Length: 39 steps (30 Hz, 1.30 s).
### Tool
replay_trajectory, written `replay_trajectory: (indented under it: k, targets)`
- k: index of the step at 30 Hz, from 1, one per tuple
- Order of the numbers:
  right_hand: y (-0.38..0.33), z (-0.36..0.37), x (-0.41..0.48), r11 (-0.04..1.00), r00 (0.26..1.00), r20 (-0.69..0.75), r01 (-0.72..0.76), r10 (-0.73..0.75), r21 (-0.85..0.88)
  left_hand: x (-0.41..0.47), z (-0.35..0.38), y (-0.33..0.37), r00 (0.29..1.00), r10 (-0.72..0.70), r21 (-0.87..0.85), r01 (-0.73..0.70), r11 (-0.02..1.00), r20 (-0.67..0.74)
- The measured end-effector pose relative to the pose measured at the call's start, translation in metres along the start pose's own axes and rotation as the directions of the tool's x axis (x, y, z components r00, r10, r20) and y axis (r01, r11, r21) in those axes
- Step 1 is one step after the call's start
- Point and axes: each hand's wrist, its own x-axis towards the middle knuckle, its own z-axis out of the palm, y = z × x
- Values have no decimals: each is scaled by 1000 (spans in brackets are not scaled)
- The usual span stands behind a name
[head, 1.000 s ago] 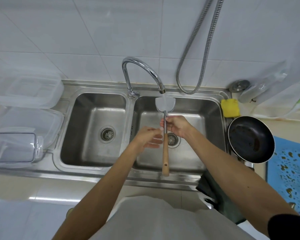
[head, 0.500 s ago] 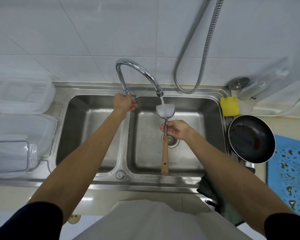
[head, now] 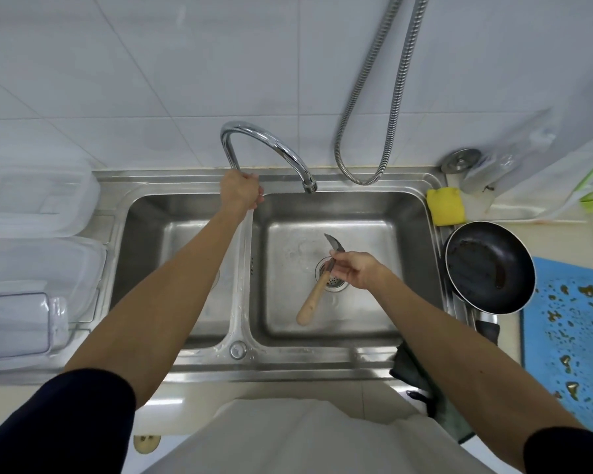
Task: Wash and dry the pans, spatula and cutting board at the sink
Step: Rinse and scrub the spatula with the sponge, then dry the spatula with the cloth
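My right hand grips the metal shaft of the spatula over the drain of the right sink basin. The spatula's blade is turned edge-on and its wooden handle points down-left. My left hand is closed around the base of the chrome faucet, between the two basins. No water runs from the spout. A black frying pan sits on the counter right of the sink, with brown residue inside. A blue cutting board, wet with brownish drops, lies at the far right.
A yellow sponge rests at the sink's back right corner, near a round metal stopper and a clear plastic bag. Clear plastic containers stack on the left counter. A flexible metal hose hangs on the tiled wall. A dark cloth drapes over the front edge.
My left hand left the spatula and went to the faucet base. The water stream has stopped. My right hand lowered the spatula from under the spout and turned its blade sideways.
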Motion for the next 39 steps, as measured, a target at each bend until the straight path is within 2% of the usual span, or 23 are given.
replay_trajectory:
  k: [5,8,11,13,16,19,21,23,25,29,31,37,39]
  targets:
    - [0,-8,-11,999,999,-7,37,-37,28,-19,-6,-3,997,51,121,-59,991,62]
    - [1,-11,-21,997,998,4,62,-62,48,-62,2,-12,971,-44,24,39,999,235]
    - [4,-17,-35,995,996,20,86,-87,40,-118,19,-34,883,-110,66,89,994,456]
    - [8,-23,-46,990,991,30,129,-131,63,-160,27,-46,793,-136,109,89,990,594]
    - [15,-36,-61,974,976,52,208,-213,85,-212,43,-59,681,-170,55,187,981,713]
    - [22,-58,-77,967,965,64,254,-253,-11,-248,60,-73,692,-157,1,221,975,704]
    - [26,-78,-88,945,954,95,295,-284,-138,-264,72,-82,717,-146,-52,246,968,682]
    - [30,-102,-97,849,932,92,357,-350,-390,-277,79,-89,740,-145,-63,246,967,657]
    - [34,-130,-105,679,897,95,393,-432,-620,-288,84,-93,755,-142,-58,232,971,640]
    - [46,-183,-119,399,864,139,360,-485,-844,-309,92,-102,771,-138,-67,228,971,622]
    - [57,-205,-129,276,859,153,318,-488,-907,-321,98,-107,783,-140,-69,227,971,606]
    - [113,-236,-154,77,842,149,220,-519,-972,-351,134,-120,830,-160,-103,252,962,535]
    - [136,-237,-158,-121,795,197,155,-573,-980,-358,147,-123,849,-158,-121,251,961,504]
